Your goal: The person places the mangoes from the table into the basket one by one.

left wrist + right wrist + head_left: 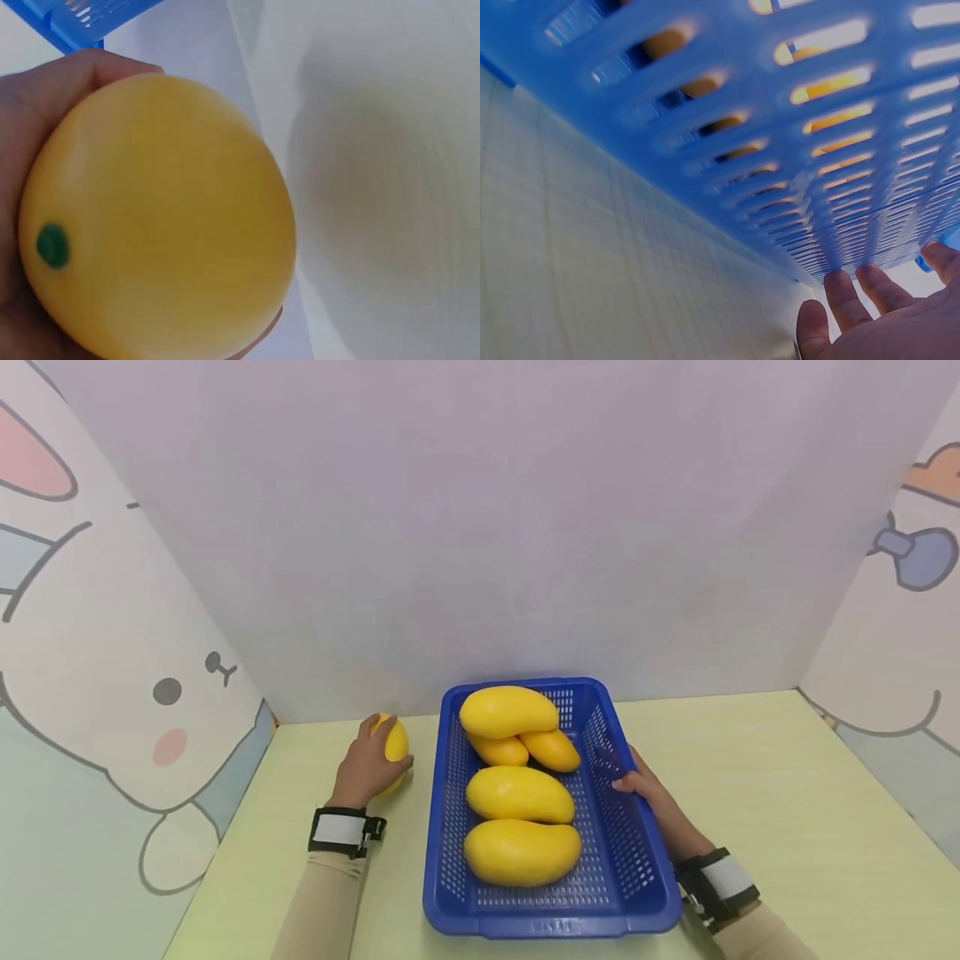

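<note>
My left hand (365,768) grips a yellow mango (397,743) to the left of the blue basket (555,925), thumb on the near right side and fingers over the far side. Close up in the left wrist view, this mango (165,217) shows a green stem tip, and its shadow falls on the table. At the basket's right side, my right hand (654,800) holds the rim with the thumb over the inner edge. Its fingers (846,300) lie along the slotted outer wall in the right wrist view. Several yellow mangoes (522,853) lie inside the basket, some overlapping at the far end.
The pale green table (780,810) extends on both sides of the basket. A plain whitish wall (510,527) rises along its back edge. Side panels with cartoon animals (97,693) close in the left and right.
</note>
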### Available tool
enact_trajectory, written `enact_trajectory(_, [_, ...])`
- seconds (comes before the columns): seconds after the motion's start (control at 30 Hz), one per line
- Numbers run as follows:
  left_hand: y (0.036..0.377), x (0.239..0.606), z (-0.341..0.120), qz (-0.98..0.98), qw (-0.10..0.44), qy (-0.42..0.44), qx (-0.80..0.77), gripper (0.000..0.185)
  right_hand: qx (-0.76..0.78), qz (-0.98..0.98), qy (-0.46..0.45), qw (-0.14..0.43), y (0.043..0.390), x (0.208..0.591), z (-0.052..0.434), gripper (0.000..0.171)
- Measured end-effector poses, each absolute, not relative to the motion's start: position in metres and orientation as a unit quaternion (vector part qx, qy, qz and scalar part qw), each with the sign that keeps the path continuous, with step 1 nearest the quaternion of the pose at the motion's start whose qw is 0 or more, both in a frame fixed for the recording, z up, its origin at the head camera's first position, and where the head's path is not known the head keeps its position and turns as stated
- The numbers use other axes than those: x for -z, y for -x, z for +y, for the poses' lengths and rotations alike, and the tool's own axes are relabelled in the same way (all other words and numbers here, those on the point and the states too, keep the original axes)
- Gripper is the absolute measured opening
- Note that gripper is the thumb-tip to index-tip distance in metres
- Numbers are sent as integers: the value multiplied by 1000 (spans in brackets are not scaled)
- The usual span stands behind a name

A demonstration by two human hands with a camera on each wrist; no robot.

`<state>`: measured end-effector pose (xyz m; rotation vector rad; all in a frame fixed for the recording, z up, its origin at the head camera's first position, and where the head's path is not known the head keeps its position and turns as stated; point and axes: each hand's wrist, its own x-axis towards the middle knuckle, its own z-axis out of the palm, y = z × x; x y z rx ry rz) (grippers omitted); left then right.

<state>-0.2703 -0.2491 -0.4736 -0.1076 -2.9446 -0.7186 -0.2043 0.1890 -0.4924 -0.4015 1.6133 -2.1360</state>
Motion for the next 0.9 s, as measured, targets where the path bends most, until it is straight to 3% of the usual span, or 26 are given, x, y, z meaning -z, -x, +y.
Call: enact_trajectory(0.9, [253, 432, -238, -959, 132, 65, 243, 75, 767, 585, 125, 230, 205, 492, 190, 78])
